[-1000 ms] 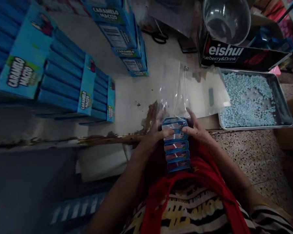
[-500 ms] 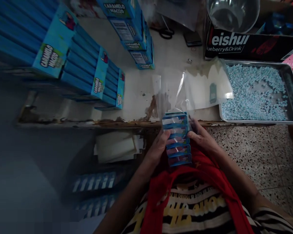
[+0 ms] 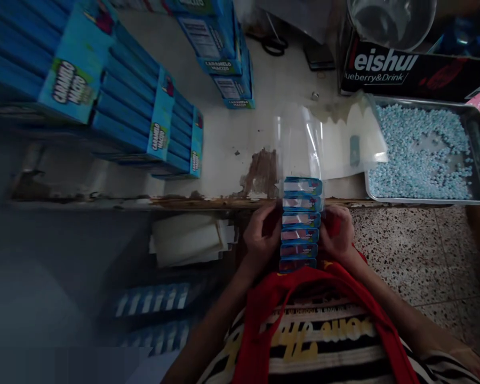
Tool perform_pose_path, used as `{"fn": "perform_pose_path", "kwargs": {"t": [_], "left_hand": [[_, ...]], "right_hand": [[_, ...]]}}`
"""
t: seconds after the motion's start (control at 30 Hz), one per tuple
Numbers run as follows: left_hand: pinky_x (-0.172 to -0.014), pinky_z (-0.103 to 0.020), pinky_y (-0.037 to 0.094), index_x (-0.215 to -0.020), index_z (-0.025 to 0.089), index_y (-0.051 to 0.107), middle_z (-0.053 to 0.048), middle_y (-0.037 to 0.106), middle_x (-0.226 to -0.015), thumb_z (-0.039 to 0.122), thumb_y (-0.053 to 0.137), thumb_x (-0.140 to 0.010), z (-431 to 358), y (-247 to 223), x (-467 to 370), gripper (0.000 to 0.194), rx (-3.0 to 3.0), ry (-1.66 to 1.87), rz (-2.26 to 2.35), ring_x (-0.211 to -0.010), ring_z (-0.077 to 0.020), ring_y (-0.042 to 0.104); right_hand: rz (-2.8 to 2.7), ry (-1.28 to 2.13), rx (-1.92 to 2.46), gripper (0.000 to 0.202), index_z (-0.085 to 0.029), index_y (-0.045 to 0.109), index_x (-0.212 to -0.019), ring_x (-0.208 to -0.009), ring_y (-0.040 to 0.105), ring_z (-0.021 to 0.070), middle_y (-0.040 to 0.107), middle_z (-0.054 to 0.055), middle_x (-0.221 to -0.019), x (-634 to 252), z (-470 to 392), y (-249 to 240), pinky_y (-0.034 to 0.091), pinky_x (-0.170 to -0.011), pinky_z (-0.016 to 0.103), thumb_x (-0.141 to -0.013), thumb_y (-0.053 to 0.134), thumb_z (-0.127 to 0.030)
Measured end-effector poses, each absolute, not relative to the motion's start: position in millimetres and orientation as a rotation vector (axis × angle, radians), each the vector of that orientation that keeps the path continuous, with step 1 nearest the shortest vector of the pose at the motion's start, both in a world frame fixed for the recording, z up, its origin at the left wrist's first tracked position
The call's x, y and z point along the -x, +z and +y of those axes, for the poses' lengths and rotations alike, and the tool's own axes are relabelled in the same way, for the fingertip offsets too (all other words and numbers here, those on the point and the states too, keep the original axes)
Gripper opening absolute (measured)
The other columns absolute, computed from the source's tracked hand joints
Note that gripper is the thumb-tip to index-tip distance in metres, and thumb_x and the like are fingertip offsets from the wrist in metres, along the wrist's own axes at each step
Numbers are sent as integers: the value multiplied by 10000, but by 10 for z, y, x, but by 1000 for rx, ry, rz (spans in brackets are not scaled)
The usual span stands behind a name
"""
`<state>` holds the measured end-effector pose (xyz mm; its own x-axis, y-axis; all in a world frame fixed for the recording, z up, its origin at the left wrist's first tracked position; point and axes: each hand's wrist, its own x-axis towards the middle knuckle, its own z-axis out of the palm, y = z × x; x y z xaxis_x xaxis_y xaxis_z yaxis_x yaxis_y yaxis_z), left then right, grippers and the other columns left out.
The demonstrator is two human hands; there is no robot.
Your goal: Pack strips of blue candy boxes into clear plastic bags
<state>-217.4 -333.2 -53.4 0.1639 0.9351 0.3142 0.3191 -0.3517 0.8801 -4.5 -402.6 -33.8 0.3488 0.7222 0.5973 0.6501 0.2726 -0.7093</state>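
A row of several small blue boxes lies between my hands, its upper part inside a clear plastic bag that extends over the table. My left hand grips the left side of the row, with its fingertips partly hidden behind the boxes. On the opposite side, my right hand holds the row's right edge, its fingers curled. The row runs from the table edge down to the red apron.
Large blue cartons stand at the left, a smaller stack beyond. Scissors, a black box and a metal tray of pale blue pellets are farther right. Paper sheets sit below the table edge.
The row of boxes looks longer and straighter, and lies slightly farther right in view. My hands have moved from its front face to its two sides.
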Motion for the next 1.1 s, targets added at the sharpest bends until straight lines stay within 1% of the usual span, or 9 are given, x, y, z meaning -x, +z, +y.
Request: {"fn": "perform_pose_path", "kwargs": {"t": [0.17, 0.27, 0.37, 0.43, 0.57, 0.7, 0.87, 0.97, 1.1], "left_hand": [[-1015, -335, 627, -1270, 176, 722, -110, 818, -1196, 225, 681, -1047, -3285, -557, 2111, 233, -2048, 1524, 1057, -1116, -205, 795], [-979, -330, 634, -1265, 170, 741, -119, 827, -1176, 299, 647, -1069, -3245, -627, 2165, 253, -2062, 1395, 1143, -1084, -213, 802], [-1042, -377, 635, -1241, 180, 769, -132, 820, -1243, 409, 661, -1044, -3165, -657, 2196, 320, -2020, 1155, 1142, -1172, -254, 790], [-1049, -383, 634, -1212, 185, 779, -127, 826, -1227, 433, 678, -1025, -3125, -640, 2185, 327, -1993, 1148, 1129, -1168, -262, 792], [-909, -328, 643, -1126, 200, 808, -93, 848, -1067, 489, 691, -1025, -3133, -588, 2137, 327, -1960, 1242, 1237, -966, -233, 818], [-823, -288, 626, -1074, 192, 830, -83, 850, -985, 471, 707, -1035, -3177, -575, 2163, 308, -2013, 1329, 1273, -842, -206, 813], [-885, -294, 633, -1076, 201, 849, -92, 854, -1032, 423, 652, -1078, -3199, -529, 2338, 296, -2172, 1218, 1057, -930, -224, 821], [-933, -321, 635, -1116, 222, 849, -93, 852, -1102, 431, 630, -1090, -3242, -532, 2449, 304, -2183, 1122, 1039, -1003, -245, 820], [-924, -367, 657, -1100, 252, 871, -97, 852, -1127, 503, 625, -1072, -3361, -672, 2633, 353, -2183, 1036, 983, -1023, -283, 818]], "right_hand": [[-1330, 13, 1512, 164, -255, 655, -1147, -837, 733, 197, 772, 35, -967, 9, -4055, -390, 582, -773, 351, -996, 717, -269], [-1505, -166, 1572, 10, -251, 696, -1025, -762, 746, 178, 796, 21, -884, -65, -4064, -364, 565, -716, 321, -1021, 690, -245], [-1616, -306, 1606, 67, -246, 709, -1002, -784, 766, 178, 815, 31, -898, -90, -4043, -271, 581, -730, 311, -1054, 668, -241], [-1658, -332, 1642, 82, -245, 719, -1016, -819, 771, 180, 819, 37, -923, -85, -4026, -206, 584, -758, 306, -1069, 655, -249], [-1682, -309, 1708, 124, -254, 749, -1074, -863, 765, 187, 823, 46, -985, -80, -3999, -162, 572, -784, 311, -1092, 634, -296], [-1673, -291, 1650, 147, -240, 721, -1060, -849, 744, 173, 806, 43, -970, -92, -4018, -189, 542, -756, 302, -1096, 580, -228], [-1822, -359, 1453, 164, -251, 727, -1008, -786, 697, 164, 790, 27, -910, -90, -4183, -244, 497, -720, 322, -1056, 595, -168], [-1876, -232, 1482, 180, -265, 748, -999, -779, 693, 157, 795, 26, -927, -100, -4303, -323, 476, -698, 340, -1075, 591, -221], [-1973, -159, 1443, 259, -254, 677, -870, -680, 596, 140, 697, -1, -775, -147, -4439, -381, 415, -643, 340, -1102, 563, -261]]}}
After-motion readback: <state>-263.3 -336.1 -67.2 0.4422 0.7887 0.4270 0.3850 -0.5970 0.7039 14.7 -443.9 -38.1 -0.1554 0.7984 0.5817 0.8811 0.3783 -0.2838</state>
